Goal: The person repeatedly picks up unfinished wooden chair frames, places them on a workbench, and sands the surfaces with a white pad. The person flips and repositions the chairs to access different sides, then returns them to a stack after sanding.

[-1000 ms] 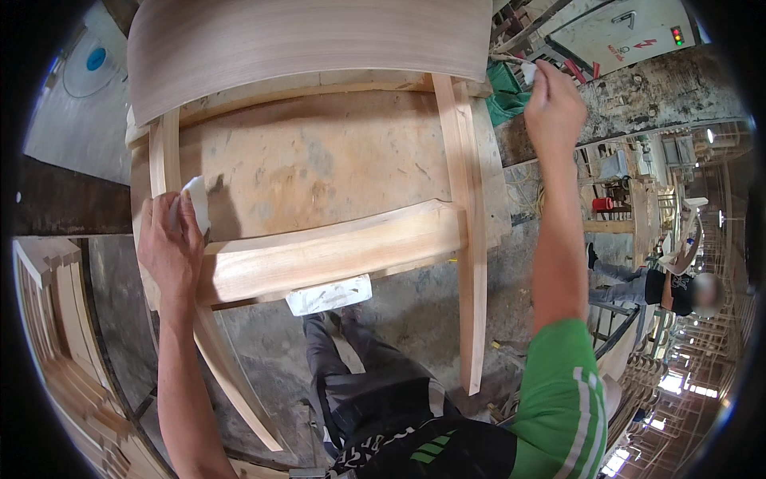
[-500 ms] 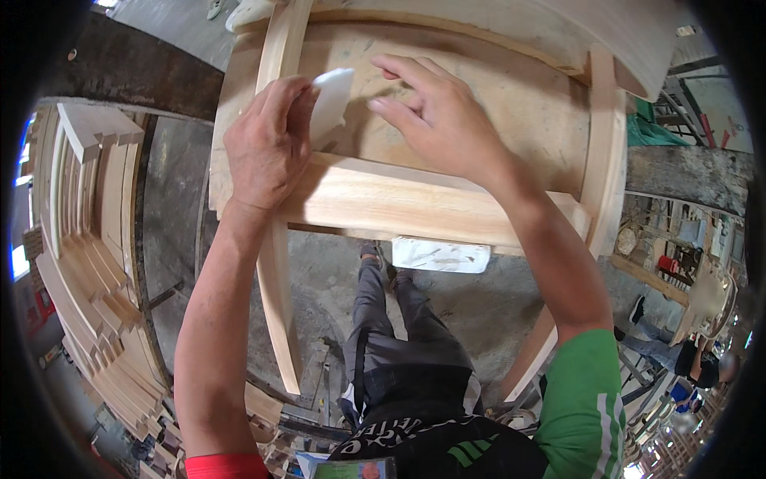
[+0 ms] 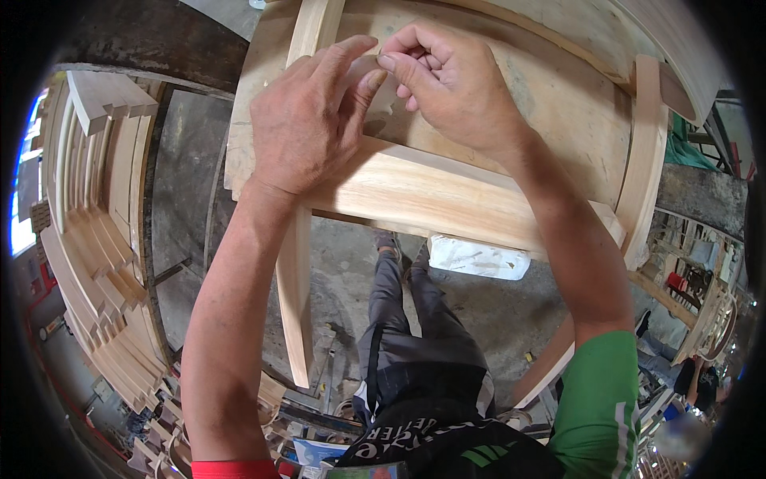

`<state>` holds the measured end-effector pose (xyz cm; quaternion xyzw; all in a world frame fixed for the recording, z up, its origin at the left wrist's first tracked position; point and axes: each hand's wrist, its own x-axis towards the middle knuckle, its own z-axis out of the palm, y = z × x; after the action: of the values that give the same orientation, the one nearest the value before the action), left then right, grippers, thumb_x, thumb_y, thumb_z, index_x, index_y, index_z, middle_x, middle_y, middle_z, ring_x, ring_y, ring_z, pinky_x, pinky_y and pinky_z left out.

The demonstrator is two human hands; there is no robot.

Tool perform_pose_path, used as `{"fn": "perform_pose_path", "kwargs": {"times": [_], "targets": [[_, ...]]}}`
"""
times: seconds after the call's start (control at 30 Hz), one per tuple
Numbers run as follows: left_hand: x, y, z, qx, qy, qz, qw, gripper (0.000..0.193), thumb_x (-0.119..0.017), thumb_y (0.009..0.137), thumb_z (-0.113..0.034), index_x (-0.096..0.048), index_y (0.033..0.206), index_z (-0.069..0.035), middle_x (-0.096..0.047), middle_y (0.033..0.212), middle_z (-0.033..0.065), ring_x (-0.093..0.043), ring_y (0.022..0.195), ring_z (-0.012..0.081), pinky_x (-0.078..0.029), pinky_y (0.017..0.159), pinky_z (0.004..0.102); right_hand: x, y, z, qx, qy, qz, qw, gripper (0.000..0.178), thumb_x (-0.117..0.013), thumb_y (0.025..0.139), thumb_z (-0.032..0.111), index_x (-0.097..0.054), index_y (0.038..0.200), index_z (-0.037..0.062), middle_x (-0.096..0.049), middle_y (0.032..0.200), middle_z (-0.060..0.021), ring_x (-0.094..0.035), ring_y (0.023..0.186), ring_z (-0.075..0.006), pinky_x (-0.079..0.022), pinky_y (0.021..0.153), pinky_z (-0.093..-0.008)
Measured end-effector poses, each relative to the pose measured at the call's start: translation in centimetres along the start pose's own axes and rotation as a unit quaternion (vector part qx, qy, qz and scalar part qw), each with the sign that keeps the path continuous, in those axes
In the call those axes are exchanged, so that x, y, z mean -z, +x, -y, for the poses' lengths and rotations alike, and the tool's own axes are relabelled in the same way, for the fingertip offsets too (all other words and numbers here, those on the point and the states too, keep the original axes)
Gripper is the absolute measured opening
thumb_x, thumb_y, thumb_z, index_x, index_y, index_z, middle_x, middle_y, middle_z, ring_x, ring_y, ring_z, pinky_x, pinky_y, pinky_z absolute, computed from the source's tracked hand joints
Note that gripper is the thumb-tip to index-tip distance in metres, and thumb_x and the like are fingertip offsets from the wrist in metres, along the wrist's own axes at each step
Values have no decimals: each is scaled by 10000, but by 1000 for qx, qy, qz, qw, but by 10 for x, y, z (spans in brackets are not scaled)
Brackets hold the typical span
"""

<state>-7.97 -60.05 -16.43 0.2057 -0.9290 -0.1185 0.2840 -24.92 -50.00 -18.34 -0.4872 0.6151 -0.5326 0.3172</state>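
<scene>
The rail (image 3: 447,195) is pale cream-tan, streaked with fine lengthwise grain. Above it, the worktop (image 3: 550,104) is tan with grey smudges; beyond its upper right, the panel (image 3: 686,48) is greyish beige. Below it, the leg (image 3: 297,311) is light tan, the block (image 3: 479,259) white with grey smears, the floor (image 3: 343,255) mottled grey, the trousers (image 3: 387,295) dark grey. Farther below it, the top (image 3: 519,423) is black with white lettering and green bars, the left sleeve (image 3: 231,469) red, the right sleeve (image 3: 594,391) green with white stripes.
</scene>
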Motion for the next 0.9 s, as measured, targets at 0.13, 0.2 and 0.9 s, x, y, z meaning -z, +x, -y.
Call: {"fn": "perform_pose_path", "kwargs": {"times": [0.13,0.2,0.9], "targets": [[0,2,5,-35,3,3,999,142,-756,966,-200,-709,1067,-111,-709,847,77,-692,733,270,-538,646,385,-6,2,-3,-10,10,5,1000,183,-657,1050,181,-709,1052,6,-685,760,-42,-629,675,-83,-511,620,-279],[0,0,7,-29,3,12,1000,115,-749,956,-181,-705,1041,-116,-694,820,61,-681,728,253,-531,639,384,-8,3,-1,-40,23,16,999,180,-647,1053,179,-713,1058,12,-687,761,-41,-628,659,-87,-521,623,-278],[-4,-2,14,6,-25,-7,1000,103,-754,958,-135,-705,1038,-94,-735,846,86,-731,724,251,-561,634,359,-11,184,-11,-30,-83,-275,957,199,-688,1011,197,-705,1089,15,-695,906,-98,-673,769,-194,-557,677,-328]]}}
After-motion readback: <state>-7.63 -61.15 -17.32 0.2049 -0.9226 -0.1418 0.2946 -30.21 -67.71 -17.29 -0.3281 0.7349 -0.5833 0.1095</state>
